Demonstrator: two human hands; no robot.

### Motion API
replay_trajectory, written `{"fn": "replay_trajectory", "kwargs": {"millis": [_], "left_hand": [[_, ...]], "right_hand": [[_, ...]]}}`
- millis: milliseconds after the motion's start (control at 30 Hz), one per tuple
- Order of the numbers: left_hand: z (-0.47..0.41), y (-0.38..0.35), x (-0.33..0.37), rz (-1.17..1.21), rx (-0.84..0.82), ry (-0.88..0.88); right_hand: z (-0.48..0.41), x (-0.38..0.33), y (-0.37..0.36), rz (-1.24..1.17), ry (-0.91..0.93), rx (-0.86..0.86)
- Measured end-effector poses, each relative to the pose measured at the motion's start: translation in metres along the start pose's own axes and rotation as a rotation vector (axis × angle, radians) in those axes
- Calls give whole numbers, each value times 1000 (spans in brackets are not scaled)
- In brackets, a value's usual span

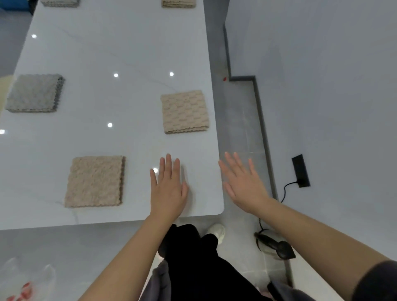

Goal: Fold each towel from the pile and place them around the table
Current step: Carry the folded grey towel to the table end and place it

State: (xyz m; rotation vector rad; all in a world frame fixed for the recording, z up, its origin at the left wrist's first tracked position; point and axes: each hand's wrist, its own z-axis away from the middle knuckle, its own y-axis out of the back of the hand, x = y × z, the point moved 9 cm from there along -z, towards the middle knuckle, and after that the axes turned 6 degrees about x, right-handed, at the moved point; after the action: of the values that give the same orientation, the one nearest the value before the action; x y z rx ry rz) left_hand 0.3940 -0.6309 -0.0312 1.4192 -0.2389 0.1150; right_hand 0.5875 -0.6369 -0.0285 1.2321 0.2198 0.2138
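On near-right corner of tabletop: L hand [168,189] lies palm-down on white glossy marble-look table [111,53]; fingers straight & close together, holding nothing.
Past table's right edge: R hand [242,182] in the air over grey tiled floor [240,120]; fingers straight & slightly spread, holding nothing. Contact w/ table edge cannot be told.
Towel 1: beige fluffy square folded towel [94,181], flat near front edge, just left of L hand, apart from it.
Towel 2: beige check-patterned square folded towel [184,111], flat by right edge, beyond both hands.
Towel 3: grey square folded towel [35,93], flat by left edge, opposite towel 2.
Towels 4–5: far-left folded beige towel [60,2] & far-right folded beige towel [178,3], both at far end, cut off by top of frame.
Right of dark skirting: black power strip [300,170] w/ black cable.
Floor, near right: dark handheld object [277,247], kind unclear.
Below front edge: person's black trousers [193,268] & white shoe [217,231].
Bottom-left corner: clear plastic bag w/ red print [25,279], blurred.
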Motion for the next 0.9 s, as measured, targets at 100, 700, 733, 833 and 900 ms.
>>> {"fn": "replay_trajectory", "kwargs": {"millis": [100,700,733,833,900], "left_hand": [[-8,-3,23,32,-5,29],[-133,-7,47,175,227,356],[-136,-7,45,175,228,372],[-149,-8,37,183,233,448],[-153,-8,34,191,243,502]], "right_hand": [[-1,25,3,-20,-11,9],[-137,117,37,-107,155,-6],[-143,114,39,-112,175,-2],[-170,108,45,-150,246,-3],[-186,103,48,-164,288,-8]]}}
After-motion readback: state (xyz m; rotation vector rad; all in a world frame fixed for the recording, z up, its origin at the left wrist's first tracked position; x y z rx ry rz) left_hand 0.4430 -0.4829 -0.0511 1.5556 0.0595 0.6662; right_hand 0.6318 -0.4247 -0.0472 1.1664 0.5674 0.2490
